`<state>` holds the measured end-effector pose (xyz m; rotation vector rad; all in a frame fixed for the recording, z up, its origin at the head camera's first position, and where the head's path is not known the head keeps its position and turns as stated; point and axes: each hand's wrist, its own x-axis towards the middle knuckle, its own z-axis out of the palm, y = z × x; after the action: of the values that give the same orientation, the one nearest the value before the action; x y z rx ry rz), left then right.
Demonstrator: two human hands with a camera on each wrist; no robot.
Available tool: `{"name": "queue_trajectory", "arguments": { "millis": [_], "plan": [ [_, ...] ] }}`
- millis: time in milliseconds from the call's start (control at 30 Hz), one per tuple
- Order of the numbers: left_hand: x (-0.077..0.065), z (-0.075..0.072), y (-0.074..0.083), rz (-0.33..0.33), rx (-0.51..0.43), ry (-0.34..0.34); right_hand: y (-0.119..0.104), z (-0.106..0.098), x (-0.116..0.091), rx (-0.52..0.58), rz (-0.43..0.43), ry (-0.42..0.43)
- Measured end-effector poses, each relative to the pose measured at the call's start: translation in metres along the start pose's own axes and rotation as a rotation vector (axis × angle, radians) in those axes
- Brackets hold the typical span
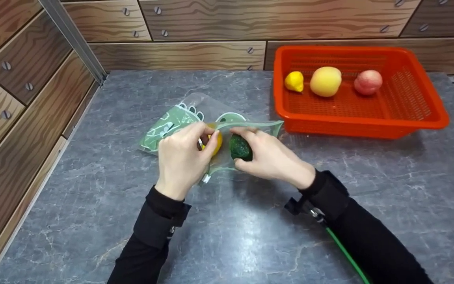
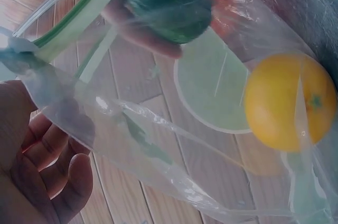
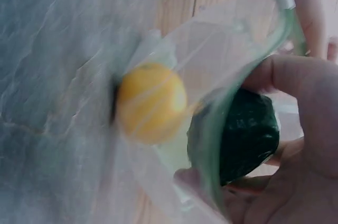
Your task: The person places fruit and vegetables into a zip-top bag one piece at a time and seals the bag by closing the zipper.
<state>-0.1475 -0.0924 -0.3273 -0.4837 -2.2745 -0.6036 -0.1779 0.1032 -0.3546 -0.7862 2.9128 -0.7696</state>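
Note:
A clear zip bag (image 1: 207, 103) with green printing and a green zip edge lies on the table, its mouth held apart. Inside it an orange (image 2: 288, 102) shows through the plastic, partly covered by my left hand in the head view. My left hand (image 1: 183, 154) pinches the bag's edge near the white slider (image 1: 206, 178). In my right hand (image 1: 272, 156) I grip a dark green avocado (image 3: 248, 134) between thumb and fingers. It is at the bag's mouth, partly past the green zip edge in the right wrist view.
A red plastic basket (image 1: 369, 122) stands at the back right, close to the bag's corner. It holds a small lemon (image 1: 294, 81), a larger pale yellow fruit (image 1: 325, 81) and a pinkish peach (image 1: 368, 82). Wood-patterned panels (image 1: 179, 55) bound the grey table at the back and left.

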Motion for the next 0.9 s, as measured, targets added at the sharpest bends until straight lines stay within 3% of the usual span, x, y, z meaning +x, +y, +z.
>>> {"name": "queue_trajectory", "arguments": {
  "millis": [333, 567, 900],
  "plan": [
    [-0.002, 0.004, 0.003, 0.017, 0.011, -0.005, 0.001, 0.016, 0.033, -0.041, 0.101, -0.128],
    [-0.002, 0.003, 0.006, 0.027, -0.003, -0.009, -0.003, 0.030, 0.051, -0.087, 0.070, -0.131],
    [-0.002, 0.003, 0.005, 0.029, 0.000, -0.035, 0.006, 0.048, 0.059, -0.115, 0.057, -0.128]
  ]
}}
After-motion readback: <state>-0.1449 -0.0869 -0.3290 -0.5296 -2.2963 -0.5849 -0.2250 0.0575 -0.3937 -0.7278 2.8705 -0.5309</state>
